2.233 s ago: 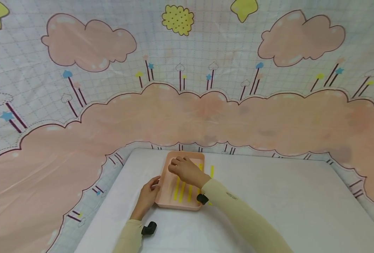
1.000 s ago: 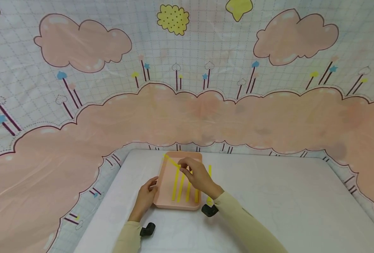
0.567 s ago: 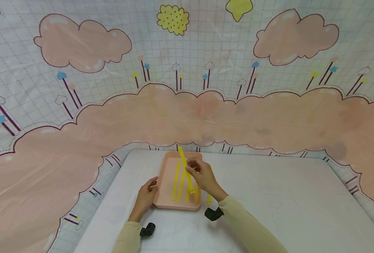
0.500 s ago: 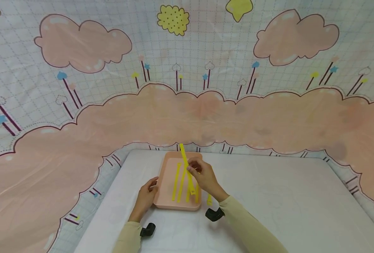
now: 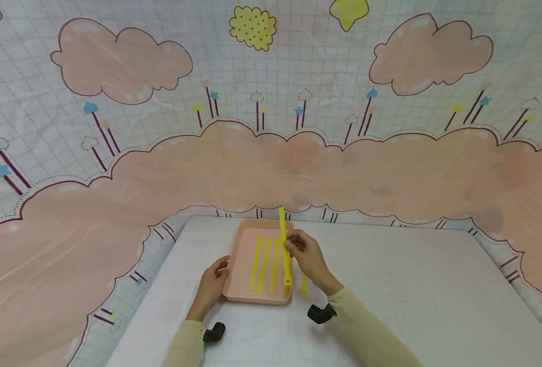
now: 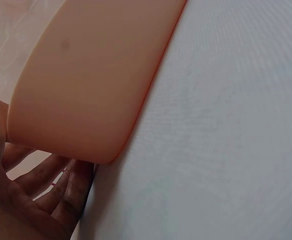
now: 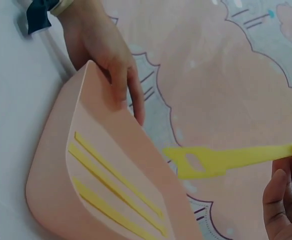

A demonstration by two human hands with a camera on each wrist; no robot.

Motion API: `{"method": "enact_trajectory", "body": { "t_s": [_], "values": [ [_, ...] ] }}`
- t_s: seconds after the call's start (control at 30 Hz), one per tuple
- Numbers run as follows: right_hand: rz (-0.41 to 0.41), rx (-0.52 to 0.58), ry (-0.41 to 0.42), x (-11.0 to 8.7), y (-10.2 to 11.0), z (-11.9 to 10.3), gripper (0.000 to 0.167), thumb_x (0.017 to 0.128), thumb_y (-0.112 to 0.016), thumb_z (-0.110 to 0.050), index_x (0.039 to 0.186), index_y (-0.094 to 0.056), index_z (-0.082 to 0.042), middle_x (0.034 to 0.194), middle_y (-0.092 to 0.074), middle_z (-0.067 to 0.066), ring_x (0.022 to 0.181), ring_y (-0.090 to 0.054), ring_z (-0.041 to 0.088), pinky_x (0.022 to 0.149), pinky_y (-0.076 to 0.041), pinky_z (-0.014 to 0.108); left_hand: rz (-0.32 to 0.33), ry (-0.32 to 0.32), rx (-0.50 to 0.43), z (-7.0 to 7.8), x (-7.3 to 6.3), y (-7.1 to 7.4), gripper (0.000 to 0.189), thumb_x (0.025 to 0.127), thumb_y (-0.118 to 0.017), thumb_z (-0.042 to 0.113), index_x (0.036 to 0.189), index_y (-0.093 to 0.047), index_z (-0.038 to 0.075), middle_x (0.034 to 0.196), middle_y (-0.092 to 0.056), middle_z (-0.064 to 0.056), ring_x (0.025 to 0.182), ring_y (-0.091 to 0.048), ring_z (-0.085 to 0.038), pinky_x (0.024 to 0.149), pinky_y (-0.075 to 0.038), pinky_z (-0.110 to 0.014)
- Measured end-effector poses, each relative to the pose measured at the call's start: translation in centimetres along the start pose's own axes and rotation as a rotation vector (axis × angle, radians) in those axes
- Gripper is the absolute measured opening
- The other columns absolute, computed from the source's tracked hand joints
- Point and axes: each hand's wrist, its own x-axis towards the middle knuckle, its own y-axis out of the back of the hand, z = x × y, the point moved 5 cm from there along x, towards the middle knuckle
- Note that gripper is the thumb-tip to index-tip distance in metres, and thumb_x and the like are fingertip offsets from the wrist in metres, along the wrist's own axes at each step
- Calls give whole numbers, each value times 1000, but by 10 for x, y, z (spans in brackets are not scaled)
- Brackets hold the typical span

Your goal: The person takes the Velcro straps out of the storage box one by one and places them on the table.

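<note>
My right hand (image 5: 311,259) pinches a yellow plastic strap (image 7: 246,159) between thumb and fingers. Flat and thin, the strap has a wider slotted head, like a cable tie. In the head view it stands nearly upright over the right edge of a shallow pink tray (image 5: 238,285), head end toward me. Several similar yellow straps (image 5: 255,262) lie roughly parallel lengthwise inside the tray. One more strap (image 5: 304,288) lies on the table just right of it, partly hidden by my right hand. My left hand (image 5: 212,285) grips the tray's left edge, fingers curled against it.
The white table (image 5: 417,285) spreads under the tray and far to its right. Behind it hangs a patterned cloth (image 5: 326,173) with pink clouds. Black wrist cameras (image 5: 321,313) sit at both sleeves.
My right hand has swung the held strap from a leftward slant to nearly upright, shifting right across the tray to its right edge. The left hand and tray stay in place.
</note>
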Motion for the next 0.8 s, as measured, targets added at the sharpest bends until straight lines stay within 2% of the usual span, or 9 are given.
{"method": "enact_trajectory", "body": {
  "t_s": [0.1,0.27,0.47,0.8],
  "values": [
    [29,11,-24,1,7,12,19,96,-62,-9,113,-61,-2,95,-62,12,80,-58,19,68,-52,25,-1,7,-2,0,-1,0,43,97,-53,4,140,-54,7,129,-61,-23,117,-61,-36,94,-53,-46],
    [66,48,-36,-2,18,18,18,94,-63,-6,111,-61,0,92,-61,9,80,-59,26,66,-51,24,5,13,13,0,0,-1,43,97,-52,5,140,-54,8,130,-61,-22,116,-61,-35,94,-53,-46],
    [93,45,-79,-6,30,28,18,94,-63,-5,111,-61,1,90,-60,4,76,-57,12,66,-51,21,10,22,15,0,2,-1,42,98,-53,7,140,-54,9,130,-61,-21,117,-61,-34,95,-52,-46],
    [119,34,-149,-18,51,39,18,95,-62,-4,112,-59,1,92,-61,6,77,-58,13,67,-52,22,1,11,4,-1,2,0,42,98,-53,7,140,-54,8,130,-61,-22,117,-61,-35,95,-52,-46]
  ]
}}
